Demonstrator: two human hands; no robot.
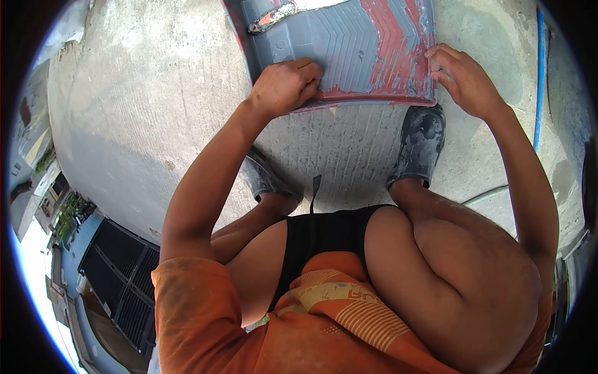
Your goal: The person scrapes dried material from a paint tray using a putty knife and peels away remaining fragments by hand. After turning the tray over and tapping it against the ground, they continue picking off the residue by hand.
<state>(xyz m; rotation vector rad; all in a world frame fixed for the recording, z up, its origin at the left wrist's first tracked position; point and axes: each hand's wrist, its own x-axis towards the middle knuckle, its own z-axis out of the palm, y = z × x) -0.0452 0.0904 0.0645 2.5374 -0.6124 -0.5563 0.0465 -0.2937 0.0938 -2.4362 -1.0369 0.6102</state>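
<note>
A grey paint tray [339, 50] with ridges and smears of red paint lies on the concrete at the top centre. My left hand [288, 84] is over its near left edge, fingers curled in a closed grip on the rim. At the right side wall, my right hand [458, 78] touches the tray with bent fingers, the thumb and fingertips near the rim. A paint-stained tool [274, 17] with a pale part rests in the tray's far left portion; its far end is cut off by the frame.
My feet in dark, paint-marked shoes [421, 142] stand close below the tray. A blue hose or pipe [540, 81] runs along the right. Rough concrete ground [137, 93] surrounds the tray. A dark gate [118, 280] shows at the lower left.
</note>
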